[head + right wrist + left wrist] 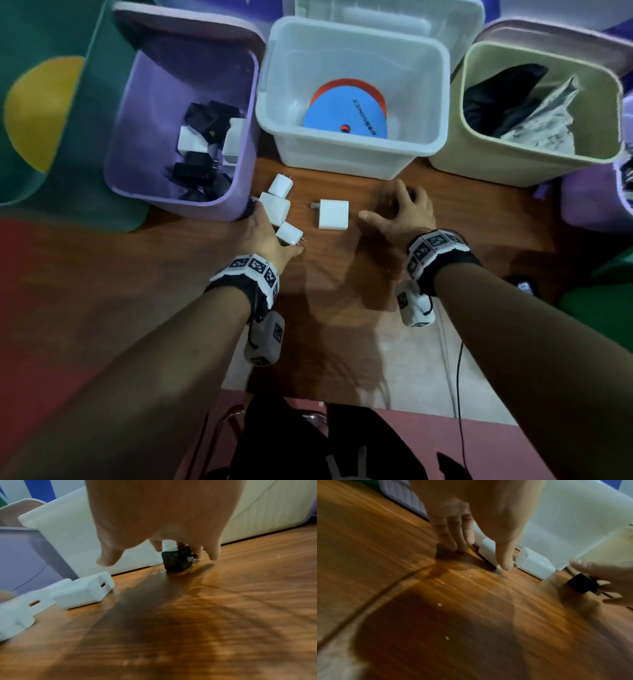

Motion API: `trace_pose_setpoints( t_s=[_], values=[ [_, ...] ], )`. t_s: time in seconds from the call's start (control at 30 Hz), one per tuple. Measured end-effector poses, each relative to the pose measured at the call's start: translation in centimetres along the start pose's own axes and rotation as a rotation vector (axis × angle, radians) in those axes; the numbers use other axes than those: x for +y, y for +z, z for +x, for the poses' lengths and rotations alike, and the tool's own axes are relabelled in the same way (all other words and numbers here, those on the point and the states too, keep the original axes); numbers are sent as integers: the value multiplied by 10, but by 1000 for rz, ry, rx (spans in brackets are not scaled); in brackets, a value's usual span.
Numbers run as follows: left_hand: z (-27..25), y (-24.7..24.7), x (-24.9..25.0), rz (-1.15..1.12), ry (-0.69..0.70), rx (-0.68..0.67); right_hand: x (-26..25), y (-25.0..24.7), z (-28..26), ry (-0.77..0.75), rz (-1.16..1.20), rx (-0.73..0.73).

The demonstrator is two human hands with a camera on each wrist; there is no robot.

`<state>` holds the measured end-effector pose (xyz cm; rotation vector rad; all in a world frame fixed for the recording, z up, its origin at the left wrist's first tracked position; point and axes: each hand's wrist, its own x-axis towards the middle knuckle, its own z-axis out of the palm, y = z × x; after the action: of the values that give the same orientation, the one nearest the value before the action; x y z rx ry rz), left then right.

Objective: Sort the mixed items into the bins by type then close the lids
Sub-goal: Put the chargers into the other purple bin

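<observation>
Three white chargers (274,207) lie bunched by the purple bin (178,205), which holds black and white chargers. A fourth white charger (332,214) lies alone at mid-table. My left hand (261,221) rests beside the bunch, its straight fingers (453,539) touching the wood and holding nothing. My right hand (387,205) hovers over a small black charger (176,561) that stands on the table. Its fingertips reach down around the charger while the thumb stays spread apart. The white bin (342,152) holds a blue and orange spool. The beige bin (513,169) holds black and white bags.
All three bins stand open along the table's far edge with their lids (191,31) tipped up behind them. Another purple container (596,202) sits at the far right. A dark cable (459,377) hangs off the near right side of the wooden table (342,308).
</observation>
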<state>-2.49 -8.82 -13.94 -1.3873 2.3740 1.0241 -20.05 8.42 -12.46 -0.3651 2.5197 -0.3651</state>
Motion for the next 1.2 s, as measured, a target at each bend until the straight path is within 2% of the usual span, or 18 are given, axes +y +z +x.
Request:
trace_pose_setpoints(
  t_s=[0.23, 0.5, 0.67, 0.8, 1.03, 1.2],
  values=[
    [2, 2, 9, 133, 102, 20, -24, 34, -12, -240, -62, -40],
    [6, -1, 17, 376, 415, 142, -29, 40, -4, -446, -282, -28],
    [24, 0, 21, 425, 401, -38, -22, 44, 0, -451, -273, 33],
    [38, 2, 24, 476, 356, -74, -17, 46, -2, -427, -340, 88],
    [44, 10, 23, 559, 379, 30, -14, 49, -1, -369, -383, 125],
    [44, 13, 29, 564, 407, 37, -15, 50, -2, -360, -377, 137]
  ],
)
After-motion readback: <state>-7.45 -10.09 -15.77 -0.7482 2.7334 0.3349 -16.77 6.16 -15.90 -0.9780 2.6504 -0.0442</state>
